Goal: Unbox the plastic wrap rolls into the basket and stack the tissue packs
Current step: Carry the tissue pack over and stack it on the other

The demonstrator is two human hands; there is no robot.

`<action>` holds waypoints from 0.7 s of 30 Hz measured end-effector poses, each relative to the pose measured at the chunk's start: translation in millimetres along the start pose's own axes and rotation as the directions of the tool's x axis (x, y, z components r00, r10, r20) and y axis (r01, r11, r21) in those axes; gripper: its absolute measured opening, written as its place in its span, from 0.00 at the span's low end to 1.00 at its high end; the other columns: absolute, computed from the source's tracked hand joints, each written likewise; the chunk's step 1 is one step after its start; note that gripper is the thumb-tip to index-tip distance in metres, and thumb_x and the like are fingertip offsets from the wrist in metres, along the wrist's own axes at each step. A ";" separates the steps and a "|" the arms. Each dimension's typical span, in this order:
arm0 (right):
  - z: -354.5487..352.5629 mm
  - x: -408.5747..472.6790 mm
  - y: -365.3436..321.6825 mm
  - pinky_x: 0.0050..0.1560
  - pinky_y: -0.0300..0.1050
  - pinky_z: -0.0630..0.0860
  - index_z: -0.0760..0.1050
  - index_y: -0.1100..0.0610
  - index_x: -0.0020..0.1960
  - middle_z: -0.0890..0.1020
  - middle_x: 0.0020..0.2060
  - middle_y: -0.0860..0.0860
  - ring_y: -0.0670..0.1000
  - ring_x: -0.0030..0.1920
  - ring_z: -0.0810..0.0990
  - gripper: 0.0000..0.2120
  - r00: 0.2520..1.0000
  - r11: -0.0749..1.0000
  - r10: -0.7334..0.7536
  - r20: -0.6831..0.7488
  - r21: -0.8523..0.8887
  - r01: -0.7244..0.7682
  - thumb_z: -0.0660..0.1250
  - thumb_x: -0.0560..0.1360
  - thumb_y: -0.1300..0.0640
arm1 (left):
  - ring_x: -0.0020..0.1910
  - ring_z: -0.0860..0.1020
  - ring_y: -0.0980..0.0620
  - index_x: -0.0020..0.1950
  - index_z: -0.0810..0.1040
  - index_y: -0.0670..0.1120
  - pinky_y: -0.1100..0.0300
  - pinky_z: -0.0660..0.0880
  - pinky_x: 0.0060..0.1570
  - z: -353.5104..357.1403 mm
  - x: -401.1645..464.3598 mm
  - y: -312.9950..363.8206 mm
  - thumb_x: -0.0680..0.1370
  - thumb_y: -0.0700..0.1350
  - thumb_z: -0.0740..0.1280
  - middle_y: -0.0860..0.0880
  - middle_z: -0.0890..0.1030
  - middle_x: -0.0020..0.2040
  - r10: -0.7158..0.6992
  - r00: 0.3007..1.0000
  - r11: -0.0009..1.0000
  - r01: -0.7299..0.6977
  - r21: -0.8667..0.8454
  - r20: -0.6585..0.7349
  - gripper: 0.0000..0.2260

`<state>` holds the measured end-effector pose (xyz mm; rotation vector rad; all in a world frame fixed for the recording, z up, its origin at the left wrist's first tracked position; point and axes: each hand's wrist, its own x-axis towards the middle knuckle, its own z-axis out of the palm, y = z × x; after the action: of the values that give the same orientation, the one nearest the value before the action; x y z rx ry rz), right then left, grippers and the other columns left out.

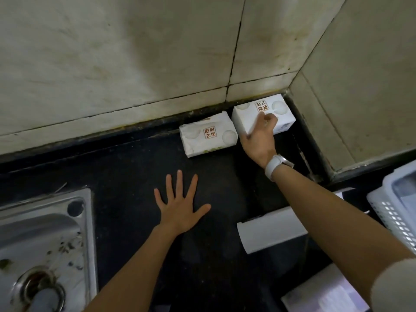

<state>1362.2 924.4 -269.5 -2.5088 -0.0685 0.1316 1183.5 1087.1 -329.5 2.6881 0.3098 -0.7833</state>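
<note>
Two white tissue packs with red labels sit at the back of the black counter. One tissue pack (207, 137) lies flat by the wall. The other tissue pack (252, 111) stands higher in the corner, and whether another pack lies under it is hidden. My right hand (261, 136) rests on its front top edge with fingers curled over it. My left hand (180, 206) lies flat on the counter, fingers spread, holding nothing. A white basket (391, 208) is at the right edge. A white box (272, 230) lies in front of it.
A steel sink (42, 244) with a drain fills the lower left. Tiled walls (135, 64) close off the back and the right side. Another white box or paper (324, 293) lies at the bottom right.
</note>
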 end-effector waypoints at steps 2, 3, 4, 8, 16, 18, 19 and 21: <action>1.3 -5.6 2.7 0.70 0.48 0.60 0.48 0.66 0.72 0.50 0.72 0.63 0.63 0.70 0.59 0.35 0.997 0.999 -0.038 0.070 0.007 0.037 0.64 0.73 0.61 | 0.68 0.24 0.45 0.64 0.26 0.63 0.34 0.30 0.65 -1.3 -0.3 0.4 0.71 0.71 0.49 0.52 0.21 0.66 0.000 1.000 1.000 0.000 -0.003 0.007 0.36; 1.6 -9.4 4.3 0.71 0.49 0.59 0.46 0.64 0.73 0.48 0.73 0.63 0.63 0.71 0.57 0.35 0.995 0.999 -0.042 0.094 -0.019 0.044 0.63 0.74 0.61 | 0.68 0.24 0.45 0.64 0.26 0.63 0.34 0.30 0.65 -1.7 -0.3 0.4 0.71 0.71 0.49 0.52 0.21 0.66 -0.001 1.000 1.000 0.001 -0.001 0.011 0.36; 1.2 -13.7 5.1 0.69 0.52 0.61 0.47 0.62 0.73 0.48 0.74 0.62 0.63 0.71 0.57 0.34 0.995 0.996 -0.040 0.087 -0.070 0.046 0.62 0.74 0.61 | 0.67 0.23 0.45 0.64 0.26 0.63 0.34 0.30 0.65 -1.9 -0.3 0.4 0.71 0.71 0.49 0.51 0.21 0.66 -0.002 1.000 1.000 0.002 0.003 0.014 0.36; -3.4 -30.2 -10.1 0.55 0.57 0.73 0.61 0.61 0.69 0.66 0.67 0.64 0.64 0.61 0.71 0.25 0.963 0.951 -0.238 -0.127 -0.232 0.205 0.62 0.73 0.61 | 0.66 0.22 0.46 0.64 0.25 0.63 0.34 0.31 0.65 -1.5 0.5 0.1 0.71 0.72 0.49 0.51 0.21 0.66 -0.004 1.000 1.000 0.004 0.009 0.017 0.36; 16.4 -15.7 -32.9 0.55 0.54 0.76 0.64 0.57 0.65 0.63 0.67 0.60 0.59 0.61 0.70 0.18 0.957 0.907 -0.194 0.217 -0.332 0.260 0.60 0.77 0.56 | 0.64 0.21 0.47 0.64 0.25 0.64 0.35 0.29 0.65 1.8 3.0 -1.7 0.71 0.72 0.49 0.52 0.21 0.66 -0.006 1.000 1.000 0.006 0.011 0.012 0.36; 20.4 -15.7 -30.8 0.54 0.54 0.76 0.65 0.59 0.63 0.65 0.64 0.61 0.60 0.58 0.73 0.15 0.954 0.908 -0.179 0.240 -0.334 0.254 0.60 0.76 0.58 | 0.64 0.21 0.47 0.64 0.25 0.63 0.34 0.29 0.64 1.9 3.0 -1.7 0.71 0.72 0.49 0.52 0.21 0.66 -0.006 1.000 1.000 0.006 0.014 0.015 0.36; 21.2 -16.0 -30.2 0.54 0.54 0.76 0.66 0.59 0.62 0.67 0.63 0.61 0.61 0.56 0.74 0.15 0.955 0.913 -0.170 0.242 -0.326 0.246 0.60 0.76 0.60 | 0.64 0.21 0.47 0.64 0.25 0.63 0.34 0.29 0.65 1.7 3.1 -1.7 0.71 0.72 0.49 0.52 0.20 0.65 -0.005 1.000 1.000 0.005 0.013 0.017 0.37; 20.1 -17.7 -29.2 0.52 0.55 0.75 0.66 0.61 0.60 0.70 0.60 0.62 0.62 0.54 0.75 0.14 0.964 0.935 -0.135 0.230 -0.292 0.201 0.60 0.75 0.64 | 0.64 0.21 0.47 0.67 0.26 0.63 0.34 0.29 0.65 0.8 3.3 -1.4 0.71 0.72 0.50 0.52 0.21 0.65 -0.003 1.000 1.000 0.003 0.006 0.026 0.38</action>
<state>1341.8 958.4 -267.1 -2.7813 -0.4207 0.3347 1185.4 1088.5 -332.3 2.6816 0.3060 -0.8209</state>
